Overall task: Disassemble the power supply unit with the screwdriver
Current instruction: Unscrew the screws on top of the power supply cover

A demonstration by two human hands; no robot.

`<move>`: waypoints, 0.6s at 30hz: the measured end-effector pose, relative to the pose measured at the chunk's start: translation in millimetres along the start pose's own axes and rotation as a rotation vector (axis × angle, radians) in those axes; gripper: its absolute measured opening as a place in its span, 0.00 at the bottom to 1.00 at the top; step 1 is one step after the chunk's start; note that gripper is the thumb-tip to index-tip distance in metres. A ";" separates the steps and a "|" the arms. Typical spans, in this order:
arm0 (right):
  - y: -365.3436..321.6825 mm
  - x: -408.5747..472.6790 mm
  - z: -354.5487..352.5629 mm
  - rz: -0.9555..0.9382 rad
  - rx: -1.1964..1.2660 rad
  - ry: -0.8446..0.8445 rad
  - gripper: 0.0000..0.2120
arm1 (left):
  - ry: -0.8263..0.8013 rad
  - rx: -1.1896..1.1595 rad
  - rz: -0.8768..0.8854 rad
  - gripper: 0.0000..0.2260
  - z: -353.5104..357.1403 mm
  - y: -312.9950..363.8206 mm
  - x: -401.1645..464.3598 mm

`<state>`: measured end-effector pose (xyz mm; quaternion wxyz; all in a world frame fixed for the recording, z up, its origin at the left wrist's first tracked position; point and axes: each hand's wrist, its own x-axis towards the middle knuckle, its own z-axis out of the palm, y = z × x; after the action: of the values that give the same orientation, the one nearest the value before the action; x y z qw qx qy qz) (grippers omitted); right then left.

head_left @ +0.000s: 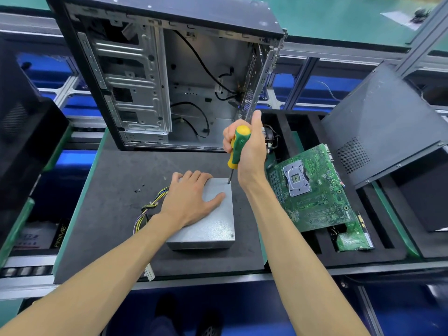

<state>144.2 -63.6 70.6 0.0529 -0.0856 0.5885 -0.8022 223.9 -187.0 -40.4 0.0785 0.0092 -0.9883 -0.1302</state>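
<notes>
A grey metal power supply unit [213, 226] lies flat on the black foam mat [109, 214], its bundle of coloured wires [145, 212] trailing off to the left. My left hand [191, 200] rests flat on the unit's top, with the fingers over its far left edge. My right hand [247, 146] grips a yellow and green screwdriver [238, 146] held upright. The screwdriver's tip sits on a screw at the unit's far right corner [228, 182]. Another screw shows at the near right corner [232, 235].
An open black computer case [169, 76] stands behind the mat. A green motherboard [312, 187] lies in a foam tray on the right, next to a dark side panel [383, 122]. Small loose screws [139, 189] lie on the mat at the left.
</notes>
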 end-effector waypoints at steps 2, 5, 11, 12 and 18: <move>2.8 -3.6 -1.8 -0.038 -0.034 -0.015 0.26 | 0.000 0.004 -0.002 0.29 -0.4 -0.1 0.1; 2.9 -4.8 -6.4 -0.084 -0.060 0.014 0.14 | -0.001 0.008 -0.002 0.29 -0.2 0.2 0.0; -0.1 0.4 -25.3 -0.041 -0.029 0.157 0.14 | -0.003 0.007 -0.003 0.27 0.4 -0.1 0.3; -0.7 1.1 -28.2 -0.026 -0.029 0.160 0.15 | -0.005 0.010 -0.003 0.27 0.7 0.1 0.4; -4.2 2.2 -31.1 -0.040 0.071 0.039 0.15 | -0.001 0.012 0.001 0.26 1.0 -0.5 0.1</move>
<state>135.9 -33.6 65.6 0.0285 -0.0800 0.5586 -0.8251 223.6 -187.2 -41.5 0.0780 0.0091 -0.9892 -0.1240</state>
